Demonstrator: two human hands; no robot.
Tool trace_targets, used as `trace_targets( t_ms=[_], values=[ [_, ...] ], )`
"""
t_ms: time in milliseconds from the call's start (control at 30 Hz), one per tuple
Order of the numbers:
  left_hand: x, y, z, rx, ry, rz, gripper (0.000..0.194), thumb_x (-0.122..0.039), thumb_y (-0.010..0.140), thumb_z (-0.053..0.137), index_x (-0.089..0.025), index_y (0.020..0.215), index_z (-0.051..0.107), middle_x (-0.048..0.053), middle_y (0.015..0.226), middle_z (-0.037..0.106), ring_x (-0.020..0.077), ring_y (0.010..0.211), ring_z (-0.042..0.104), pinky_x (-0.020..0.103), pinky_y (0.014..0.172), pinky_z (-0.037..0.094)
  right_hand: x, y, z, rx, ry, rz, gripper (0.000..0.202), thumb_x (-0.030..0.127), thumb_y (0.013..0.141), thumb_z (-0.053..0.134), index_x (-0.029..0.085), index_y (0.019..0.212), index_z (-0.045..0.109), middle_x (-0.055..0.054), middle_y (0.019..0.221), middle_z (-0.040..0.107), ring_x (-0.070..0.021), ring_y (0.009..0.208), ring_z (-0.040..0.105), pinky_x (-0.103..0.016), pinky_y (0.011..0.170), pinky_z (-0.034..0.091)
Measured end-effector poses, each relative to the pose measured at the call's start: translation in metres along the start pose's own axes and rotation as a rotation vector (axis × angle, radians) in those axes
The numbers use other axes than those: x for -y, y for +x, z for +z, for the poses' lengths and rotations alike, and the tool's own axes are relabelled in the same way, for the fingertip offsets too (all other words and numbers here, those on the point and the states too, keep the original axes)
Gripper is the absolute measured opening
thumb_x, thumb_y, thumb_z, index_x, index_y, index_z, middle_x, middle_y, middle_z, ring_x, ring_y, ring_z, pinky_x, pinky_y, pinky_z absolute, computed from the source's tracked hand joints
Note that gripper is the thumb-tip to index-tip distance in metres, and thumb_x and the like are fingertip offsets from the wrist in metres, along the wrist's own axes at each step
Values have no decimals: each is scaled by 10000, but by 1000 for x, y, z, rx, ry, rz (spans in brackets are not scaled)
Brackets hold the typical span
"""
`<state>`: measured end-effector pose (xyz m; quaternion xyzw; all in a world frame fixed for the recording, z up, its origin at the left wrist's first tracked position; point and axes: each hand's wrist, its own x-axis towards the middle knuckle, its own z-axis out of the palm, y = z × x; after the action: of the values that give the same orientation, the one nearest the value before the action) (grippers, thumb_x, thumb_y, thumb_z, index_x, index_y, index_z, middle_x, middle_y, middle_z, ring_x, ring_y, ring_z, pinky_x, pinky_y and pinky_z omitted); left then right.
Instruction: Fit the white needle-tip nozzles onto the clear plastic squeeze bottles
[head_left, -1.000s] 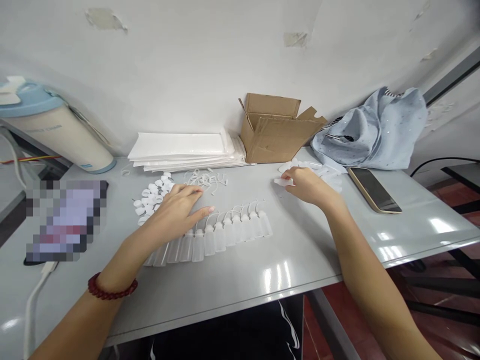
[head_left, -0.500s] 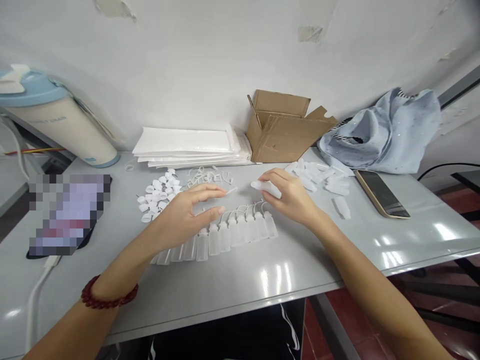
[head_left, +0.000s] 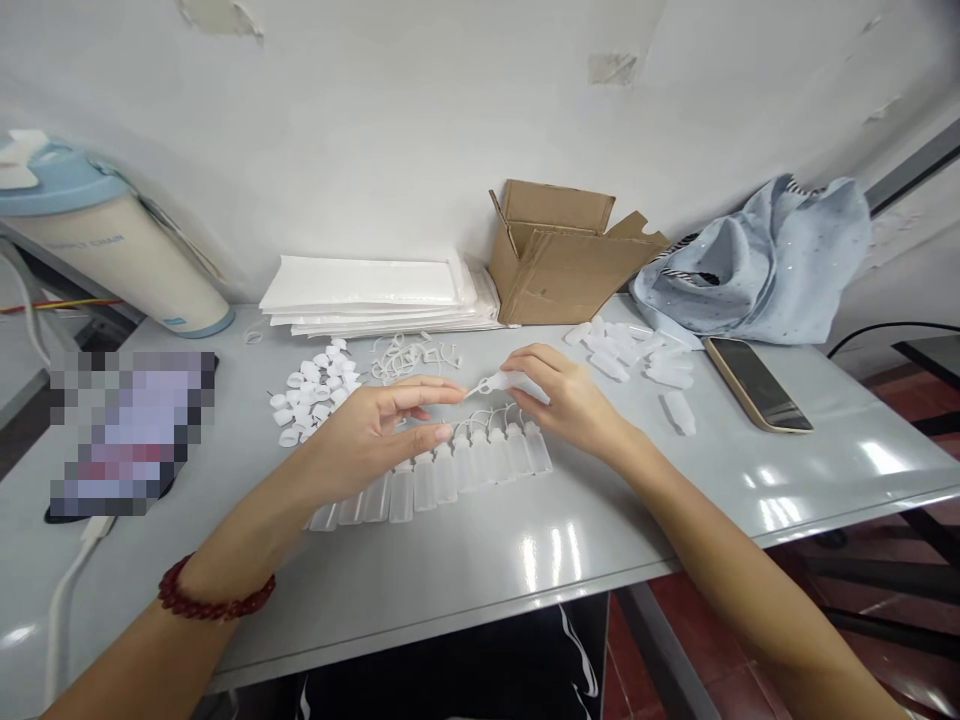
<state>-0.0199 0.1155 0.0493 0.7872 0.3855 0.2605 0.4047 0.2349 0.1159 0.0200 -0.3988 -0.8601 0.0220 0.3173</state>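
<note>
My left hand point(head_left: 382, 430) holds a thin white strap point(head_left: 474, 388) at its fingertips, thumb held apart below. Facing it, my right hand point(head_left: 562, 395) is closed on a translucent bottle point(head_left: 504, 380), whose neck end meets the strap. Below the hands lies a row of translucent bottles point(head_left: 446, 470) with strap loops at their tops; my left hand hides part of the row. White caps point(head_left: 307, 390) are heaped left of my left hand, and loose white straps point(head_left: 409, 355) lie behind it. More translucent bottles point(head_left: 619, 345) are piled beyond my right hand.
Along the wall stand a stack of white envelopes point(head_left: 367, 285), an open cardboard box point(head_left: 559, 265) and a light blue cloth bag point(head_left: 765, 265). A phone point(head_left: 757, 385) lies at the right. At the left are a large tumbler point(head_left: 142, 250) and a blurred phone point(head_left: 135, 430) with a cable.
My right hand has moved slightly left with the bottle, closing the gap to the strap in my left hand. The bottle's neck and the strap now meet. The view has shifted slightly.
</note>
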Motion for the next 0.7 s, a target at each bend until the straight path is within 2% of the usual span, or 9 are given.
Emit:
trace_targets(
  t_ms=[200, 467, 700],
  values=[
    [1, 1, 2, 4, -16, 23, 297, -400, 840, 649, -315, 1122, 692, 39, 1232, 665, 208, 925, 681, 288, 637, 602, 2, 0, 0, -3, 28, -13, 208, 83, 858, 530, 140, 1053, 580, -137, 1012, 630, -251, 943, 606, -415, 806, 539],
    [-3, 0, 3, 27, -81, -81, 313, -427, 817, 657, -317, 1108, 698, 27, 1265, 644, 231, 996, 661, 321, 724, 595, 8, 0, 2, -8, 84, -30, 194, 121, 884, 532, 133, 1072, 579, -134, 993, 624, -240, 927, 612, -395, 794, 541],
    [-10, 0, 3, 60, -170, -179, 375, -467, 814, 649, -288, 1142, 681, 45, 1326, 601, 222, 951, 669, 330, 740, 592, 18, -2, 2, 9, 101, -32, 340, 132, 911, 503, 176, 1248, 516, -116, 1035, 607, -218, 916, 621, -382, 781, 547]
  ],
)
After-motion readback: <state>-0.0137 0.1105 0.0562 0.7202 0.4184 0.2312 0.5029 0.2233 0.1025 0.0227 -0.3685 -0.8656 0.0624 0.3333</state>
